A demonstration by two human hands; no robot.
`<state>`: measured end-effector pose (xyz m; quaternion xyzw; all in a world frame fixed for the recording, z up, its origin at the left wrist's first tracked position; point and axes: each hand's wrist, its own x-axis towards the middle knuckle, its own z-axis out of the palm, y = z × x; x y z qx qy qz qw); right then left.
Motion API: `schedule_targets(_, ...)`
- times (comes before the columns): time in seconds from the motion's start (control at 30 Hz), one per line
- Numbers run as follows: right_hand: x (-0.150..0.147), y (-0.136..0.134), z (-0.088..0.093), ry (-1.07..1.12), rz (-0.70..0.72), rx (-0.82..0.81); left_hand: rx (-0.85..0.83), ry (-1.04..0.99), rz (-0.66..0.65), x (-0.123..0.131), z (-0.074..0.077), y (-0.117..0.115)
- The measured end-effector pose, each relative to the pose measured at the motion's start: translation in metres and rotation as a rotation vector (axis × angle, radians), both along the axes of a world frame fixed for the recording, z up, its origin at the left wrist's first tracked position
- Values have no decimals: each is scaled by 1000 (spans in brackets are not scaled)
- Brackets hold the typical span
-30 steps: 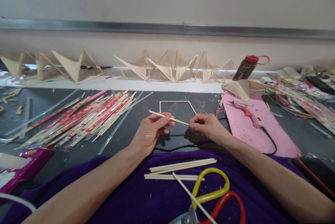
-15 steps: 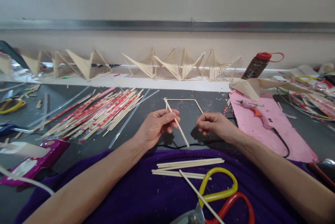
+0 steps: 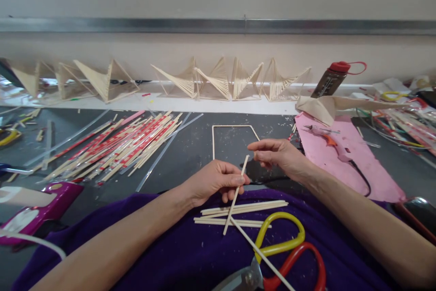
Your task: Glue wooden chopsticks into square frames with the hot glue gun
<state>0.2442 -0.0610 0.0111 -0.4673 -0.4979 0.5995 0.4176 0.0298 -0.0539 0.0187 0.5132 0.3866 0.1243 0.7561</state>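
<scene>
My left hand (image 3: 226, 181) pinches a wooden chopstick (image 3: 235, 201) between thumb and fingers. The stick slants, its lower end over my lap and its upper end close to my right hand (image 3: 267, 152). That hand hovers above the table with its fingers loosely apart and nothing visible in them. Beyond both hands, a frame of joined sticks (image 3: 231, 126) lies on the dark table; my hands cover its near part. Several loose chopsticks (image 3: 252, 206) rest on the purple cloth (image 3: 163, 245) on my lap, beside scissors (image 3: 279, 251) with one yellow and one red handle.
Paper-wrapped chopsticks (image 3: 136, 145) are heaped at left, near a purple glue gun (image 3: 64, 195). A pink glue gun (image 3: 337, 145) lies on pink paper (image 3: 371, 168) at right. Several stick sculptures (image 3: 218, 82) line the back ledge, with a red-capped bottle (image 3: 330, 80) nearby.
My left hand has drawn the chopstick toward me, off the frame's corner, and turned it so its upper end leans right. My right hand has risen slightly and moved left, its fingers loosening.
</scene>
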Motion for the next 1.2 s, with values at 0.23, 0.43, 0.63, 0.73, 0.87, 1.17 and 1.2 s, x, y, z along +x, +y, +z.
schedule_targets(0.23,-8,-7,0,-75,91,64,1,37,-20,3,-1,-4)
schedule_targets(0.43,1,-3,7,-173,212,175,-68,-12,-85,-1,-1,-2)
schedule_targets(0.63,11,-1,10,-114,379,118,-136,-75,-207,-3,-2,-1)
schedule_targets(0.73,9,-1,11,-146,298,171,-116,-62,-182,-2,-2,-2)
schedule_targets(0.87,10,2,13,-235,98,257,-101,-27,-104,-1,-1,-2)
schedule_targets(1.17,71,33,-7,-533,-344,425,-66,29,-71,0,-6,0)
schedule_targets(1.2,75,35,-10,-597,-368,445,-63,35,-73,0,-6,0)
